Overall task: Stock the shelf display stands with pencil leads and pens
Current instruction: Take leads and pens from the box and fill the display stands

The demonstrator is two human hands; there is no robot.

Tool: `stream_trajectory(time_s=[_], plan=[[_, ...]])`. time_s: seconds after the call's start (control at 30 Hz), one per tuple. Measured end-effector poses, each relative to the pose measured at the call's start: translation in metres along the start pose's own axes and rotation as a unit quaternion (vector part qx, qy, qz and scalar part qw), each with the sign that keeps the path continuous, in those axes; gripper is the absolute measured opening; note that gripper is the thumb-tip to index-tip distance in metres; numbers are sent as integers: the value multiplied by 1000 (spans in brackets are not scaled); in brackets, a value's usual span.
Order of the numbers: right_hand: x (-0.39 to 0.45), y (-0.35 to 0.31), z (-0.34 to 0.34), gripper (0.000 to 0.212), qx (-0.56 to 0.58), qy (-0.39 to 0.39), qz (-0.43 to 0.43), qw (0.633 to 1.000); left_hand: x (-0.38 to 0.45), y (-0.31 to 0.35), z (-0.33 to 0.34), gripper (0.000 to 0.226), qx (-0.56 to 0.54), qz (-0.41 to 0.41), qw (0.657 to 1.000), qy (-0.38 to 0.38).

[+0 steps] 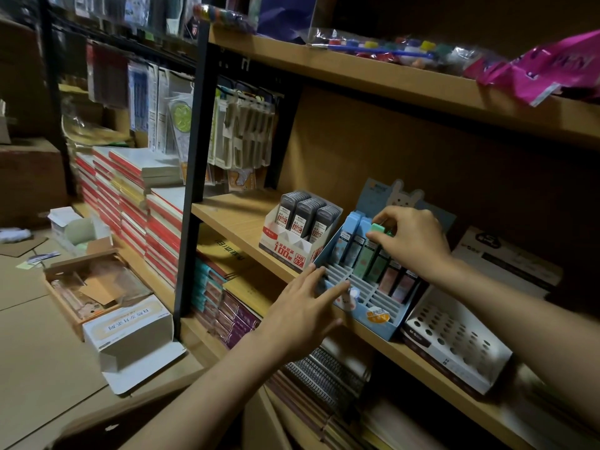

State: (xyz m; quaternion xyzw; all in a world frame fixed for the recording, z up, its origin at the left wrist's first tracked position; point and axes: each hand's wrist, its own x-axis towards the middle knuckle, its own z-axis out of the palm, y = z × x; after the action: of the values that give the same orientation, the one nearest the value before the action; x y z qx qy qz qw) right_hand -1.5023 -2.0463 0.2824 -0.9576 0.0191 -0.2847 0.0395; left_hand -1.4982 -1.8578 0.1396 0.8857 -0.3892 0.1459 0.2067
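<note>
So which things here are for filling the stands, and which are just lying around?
For the job:
blue display stand
green lead case pinched by right hand
left hand steadying the stand
grey lead box
white pen stand

Lying about:
red notebooks
paint pots
pink bag

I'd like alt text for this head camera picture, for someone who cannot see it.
A person's right hand pinches a green-capped lead case over a blue display stand on a wooden shelf, while the open left hand steadies the stand's front corner. A white stand of grey lead cases sits to its left.
</note>
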Motion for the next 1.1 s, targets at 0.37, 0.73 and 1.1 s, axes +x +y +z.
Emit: stream_trajectory(time_s=[0.37,0.73,1.1], plan=[[-7,3,21,31,-107,44,-11,993,0,0,7,72,5,11,1000,6],[-56,-15,13,31,50,105,-40,992,-24,6,-7,68,-80,-3,996,44],[-233,-64,111,9,223,-207,-167,938,-165,-4,40,12,-171,-293,935,-106]])
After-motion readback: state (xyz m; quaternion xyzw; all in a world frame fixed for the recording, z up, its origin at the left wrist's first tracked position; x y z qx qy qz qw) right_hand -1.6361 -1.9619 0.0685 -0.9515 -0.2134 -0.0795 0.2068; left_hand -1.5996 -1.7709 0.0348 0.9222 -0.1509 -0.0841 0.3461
